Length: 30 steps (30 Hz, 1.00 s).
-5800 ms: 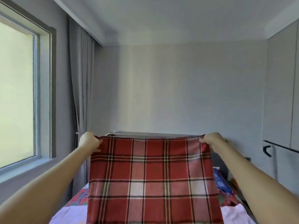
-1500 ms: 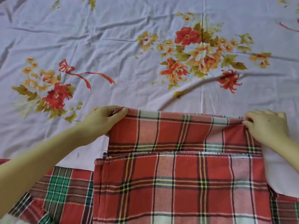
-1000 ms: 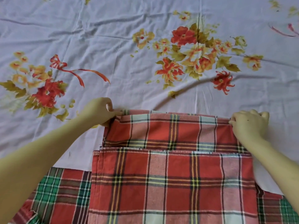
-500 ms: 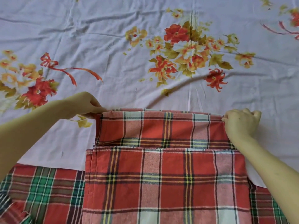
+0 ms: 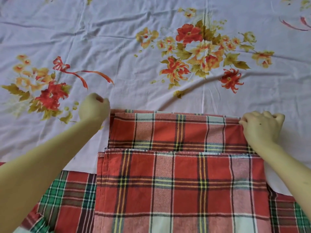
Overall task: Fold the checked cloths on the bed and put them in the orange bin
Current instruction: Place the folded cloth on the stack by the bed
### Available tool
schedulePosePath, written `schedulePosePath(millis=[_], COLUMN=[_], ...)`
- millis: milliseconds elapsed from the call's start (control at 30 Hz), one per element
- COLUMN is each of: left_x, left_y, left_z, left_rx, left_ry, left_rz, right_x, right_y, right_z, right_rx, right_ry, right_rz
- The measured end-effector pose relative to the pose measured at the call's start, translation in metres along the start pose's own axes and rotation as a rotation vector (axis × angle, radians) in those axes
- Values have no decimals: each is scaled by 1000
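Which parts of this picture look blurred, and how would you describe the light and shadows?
Head view: soft, even light, no glare, only faint shadows on the sheet; the green cloth blurs at the bottom-left corner; the red cloth is sharp.

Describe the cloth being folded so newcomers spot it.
On the floral bedsheet, nearest the camera, the red checked cloth lies topmost, right hand pinching its far right corner. Unlike the green-checked cloth beneath, it has no green squares.

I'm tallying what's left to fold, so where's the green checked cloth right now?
In the head view the green checked cloth lies at the lower left on the floral sheet, partly under the left edge of the red checked cloth.
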State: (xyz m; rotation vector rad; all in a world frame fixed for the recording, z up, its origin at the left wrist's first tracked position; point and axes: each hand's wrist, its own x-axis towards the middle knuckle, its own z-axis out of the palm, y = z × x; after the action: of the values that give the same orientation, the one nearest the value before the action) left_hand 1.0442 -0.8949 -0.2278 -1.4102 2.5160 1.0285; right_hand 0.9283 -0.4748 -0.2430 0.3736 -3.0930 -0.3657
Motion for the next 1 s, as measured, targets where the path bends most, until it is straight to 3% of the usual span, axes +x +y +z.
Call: schedulePosePath(millis=[33, 100, 200, 267, 433, 567, 633, 733, 800, 867, 933, 1000], left_x=[-7, -19, -16, -12, -7, -11, -20, -48, -73, -95, -99, -100], left_y=[4, 4, -3, -5, -4, -13, -12, -16, -28, -38, -48, -46], left_z=[-2, -3, -4, -5, -10, 18, 27, 22, 14, 7, 1, -5], left_rx=[113, 282, 475, 598, 405, 445, 495, 492, 447, 615, 859, 910], left_ry=[109, -19, -353, -360, -73, -26, 72, 252, 29, -320, -438, -474], left_rz=[141, 414, 451, 486, 570, 412, 393, 649, 774, 690, 600, 511], right_x=[0, 0, -2, -2, 9, 8, -2, -34, -64, -93, -110, -119], right_y=[0, 2, 11, 19, 33, 12, 5, 9, 15, 23, 29, 35], right_z=[0, -1, -1, -3, -16, -6, -5, -16, -18, -16, -14, -16], right_rx=[0, 5, 11, 11, -39, -37, 49, 164, 292, 461, 630, 733], right_ry=[0, -5, -19, -26, 35, -60, -55, 78, -28, -241, -338, -373], right_rz=[-3, -5, -74, -125, -62, 41, 121, 134, 126, 178, 218, 240])
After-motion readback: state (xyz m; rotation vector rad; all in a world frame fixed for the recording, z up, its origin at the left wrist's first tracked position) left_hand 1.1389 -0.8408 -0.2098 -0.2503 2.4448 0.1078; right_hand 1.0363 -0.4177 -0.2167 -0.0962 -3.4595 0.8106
